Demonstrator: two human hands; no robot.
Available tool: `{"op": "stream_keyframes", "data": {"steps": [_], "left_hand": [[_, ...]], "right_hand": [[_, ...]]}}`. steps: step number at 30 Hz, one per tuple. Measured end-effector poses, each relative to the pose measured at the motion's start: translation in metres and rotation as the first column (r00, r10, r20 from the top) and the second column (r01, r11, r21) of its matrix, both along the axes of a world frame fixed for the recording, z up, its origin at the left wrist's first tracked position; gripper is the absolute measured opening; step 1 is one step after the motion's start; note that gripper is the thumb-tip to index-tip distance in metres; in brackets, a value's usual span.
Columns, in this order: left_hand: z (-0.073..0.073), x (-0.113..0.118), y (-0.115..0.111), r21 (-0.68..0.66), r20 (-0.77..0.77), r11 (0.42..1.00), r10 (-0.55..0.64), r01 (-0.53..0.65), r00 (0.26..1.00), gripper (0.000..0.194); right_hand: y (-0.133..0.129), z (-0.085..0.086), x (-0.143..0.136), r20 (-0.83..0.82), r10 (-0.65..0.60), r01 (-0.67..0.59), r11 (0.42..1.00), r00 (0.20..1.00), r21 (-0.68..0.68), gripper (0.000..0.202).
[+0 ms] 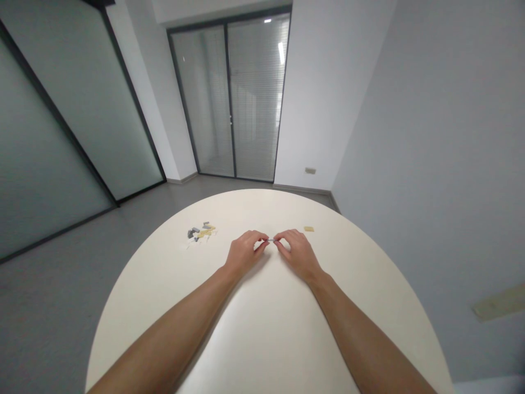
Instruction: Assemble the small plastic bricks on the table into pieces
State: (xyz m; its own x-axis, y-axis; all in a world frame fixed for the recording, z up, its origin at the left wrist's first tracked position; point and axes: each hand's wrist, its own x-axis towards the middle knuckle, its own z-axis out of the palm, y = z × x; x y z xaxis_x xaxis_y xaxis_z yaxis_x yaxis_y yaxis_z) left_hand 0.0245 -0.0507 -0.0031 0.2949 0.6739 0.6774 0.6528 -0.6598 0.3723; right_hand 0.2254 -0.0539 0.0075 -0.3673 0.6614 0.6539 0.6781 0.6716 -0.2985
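Note:
Between my two hands, over the middle of the white round table (262,339), is a small thin grey piece (270,240), too small to make out exactly. My left hand (247,250) pinches its left end between thumb and fingertips. At its right end, my right hand (298,251) pinches it the same way. The fingertips of both hands are close together, and they hide most of the piece. Left of my hands lies a loose pile of small building-block-like pieces (200,233) in dark grey, yellow and white. A flat yellow piece (309,229) lies beyond my right hand.
The table's curved far edge (254,190) lies beyond the pieces. A glass door (229,109) with dark frames stands behind it, and frosted panels (82,98) are at the left. A pale wall (443,164) runs along the right.

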Motion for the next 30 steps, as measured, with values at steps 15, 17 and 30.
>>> {"op": "stream_keyframes", "data": {"steps": [15, 17, 30], "left_hand": [[0.0047, 0.0016, -0.0041, -0.062, -0.075, 0.997, 0.036, -0.041, 0.997, 0.019], [0.0046, 0.0016, -0.0042, -0.071, -0.097, 0.997, 0.037, -0.044, 0.995, 0.02], [0.0019, 0.0008, -0.0018, -0.059, -0.105, 0.997, 0.046, -0.053, 0.993, 0.014]], "right_hand": [[0.0009, -0.0003, -0.0004, -0.019, -0.016, 0.017, 0.999, 1.0, 0.034, 0.004], [0.001, -0.0003, -0.0003, -0.02, -0.014, 0.015, 0.999, 1.0, 0.04, 0.004], [0.0001, 0.0, -0.0004, -0.02, -0.006, 0.007, 0.998, 1.0, 0.056, 0.005]]}}
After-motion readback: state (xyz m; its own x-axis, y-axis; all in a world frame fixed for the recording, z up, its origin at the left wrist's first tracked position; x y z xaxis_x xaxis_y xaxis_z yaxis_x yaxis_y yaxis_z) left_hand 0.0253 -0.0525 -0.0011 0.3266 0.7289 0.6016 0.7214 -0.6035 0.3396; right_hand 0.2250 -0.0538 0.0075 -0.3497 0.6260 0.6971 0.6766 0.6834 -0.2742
